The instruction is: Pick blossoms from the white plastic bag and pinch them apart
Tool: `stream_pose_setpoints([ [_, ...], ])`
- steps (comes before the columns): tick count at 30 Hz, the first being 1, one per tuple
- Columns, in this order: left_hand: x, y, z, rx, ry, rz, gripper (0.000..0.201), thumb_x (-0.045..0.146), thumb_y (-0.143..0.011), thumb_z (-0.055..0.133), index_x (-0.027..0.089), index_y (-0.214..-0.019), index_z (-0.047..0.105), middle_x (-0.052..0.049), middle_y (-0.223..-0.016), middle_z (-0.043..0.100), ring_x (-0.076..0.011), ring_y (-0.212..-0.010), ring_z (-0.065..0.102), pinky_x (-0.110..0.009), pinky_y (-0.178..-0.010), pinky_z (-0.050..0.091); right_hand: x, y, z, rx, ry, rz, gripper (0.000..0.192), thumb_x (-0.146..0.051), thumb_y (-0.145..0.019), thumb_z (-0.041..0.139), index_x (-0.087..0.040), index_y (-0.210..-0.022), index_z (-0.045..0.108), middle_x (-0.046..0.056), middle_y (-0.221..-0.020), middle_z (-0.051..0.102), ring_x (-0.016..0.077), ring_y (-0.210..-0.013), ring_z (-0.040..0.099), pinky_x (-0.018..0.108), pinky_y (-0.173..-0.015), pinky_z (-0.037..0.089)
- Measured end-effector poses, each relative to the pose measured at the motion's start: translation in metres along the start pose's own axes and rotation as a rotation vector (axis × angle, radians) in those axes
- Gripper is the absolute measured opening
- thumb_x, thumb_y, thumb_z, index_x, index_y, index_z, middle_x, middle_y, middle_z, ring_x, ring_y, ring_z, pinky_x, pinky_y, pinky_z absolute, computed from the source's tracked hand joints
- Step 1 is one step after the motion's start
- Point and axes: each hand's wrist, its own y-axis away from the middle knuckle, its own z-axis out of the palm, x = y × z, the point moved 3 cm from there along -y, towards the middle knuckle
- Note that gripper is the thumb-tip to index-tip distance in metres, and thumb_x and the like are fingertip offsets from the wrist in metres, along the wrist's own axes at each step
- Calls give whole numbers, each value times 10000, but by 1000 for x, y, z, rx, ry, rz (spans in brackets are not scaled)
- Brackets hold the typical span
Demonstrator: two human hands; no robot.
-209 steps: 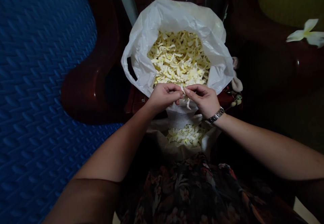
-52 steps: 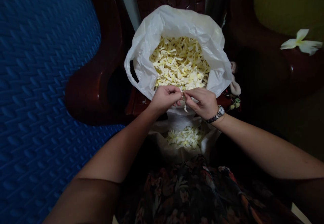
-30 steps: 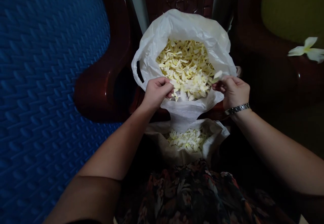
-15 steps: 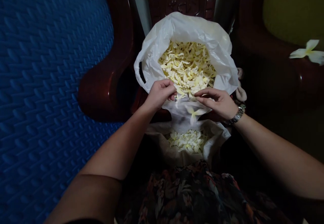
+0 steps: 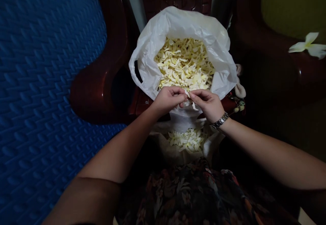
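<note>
My left hand [image 5: 169, 99] is closed, its thumb and fingers pinched around a white flower [image 5: 195, 107]. From the other side my right hand [image 5: 208, 104], with a metal watch band at its wrist, pinches the same flower. Fingers hide most of it; a few pale petals stick out. Both hands meet over the near rim of a white plastic bag [image 5: 222, 77], which holds a heap of white and yellow flowers [image 5: 185, 62]. Below my hands, a second pale bag [image 5: 163, 143] contains a smaller pile of whitish flowers [image 5: 188, 139].
The big bag rests on a dark red carved wooden chair [image 5: 139, 106]. A curved wooden arm [image 5: 86, 92] and a blue textured mat [image 5: 46, 116] lie to the left. One loose white flower [image 5: 309, 45] sits on the right-hand wooden arm, near an olive cushion [image 5: 292, 7].
My hands have come together, the right one moving left and its fingers closing on a flower. A blurred flower seen in mid-air above the lower bag is no longer there.
</note>
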Motion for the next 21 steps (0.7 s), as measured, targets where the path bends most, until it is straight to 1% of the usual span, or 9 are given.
stream_pose_setpoints([
  [4, 1, 0, 0, -1, 6, -12, 64, 177, -733, 662, 147, -677, 669, 17, -516, 610, -63, -466, 520, -176, -464, 345, -2, 0, 0, 2, -26, 34, 403, -574, -709, 826, -201, -853, 778, 37, -834, 777, 161, -749, 679, 330, -773, 569],
  [10, -2, -2, 1, -2, 20, -20, 58, 187, -728, 684, 149, -688, 666, 16, -511, 612, -63, -460, 525, -182, -468, 363, 0, 0, -2, 9, -23, 39, 404, -571, -705, 828, -198, -851, 778, 42, -838, 777, 164, -753, 675, 321, -741, 560],
  [16, -1, -2, 0, 6, 30, -5, 48, 153, -719, 673, 139, -674, 666, 17, -537, 615, -62, -482, 548, -182, -504, 414, 1, 0, -1, 6, -26, 41, 416, -578, -715, 823, -190, -858, 775, 44, -840, 775, 163, -756, 673, 322, -752, 554],
  [21, 0, -1, 1, -4, 26, -9, 30, 127, -710, 656, 132, -681, 662, 26, -541, 613, -59, -483, 545, -175, -493, 404, 0, 1, 0, 2, -29, 44, 457, -618, -696, 823, -190, -852, 774, 44, -851, 778, 162, -759, 668, 331, -778, 551],
])
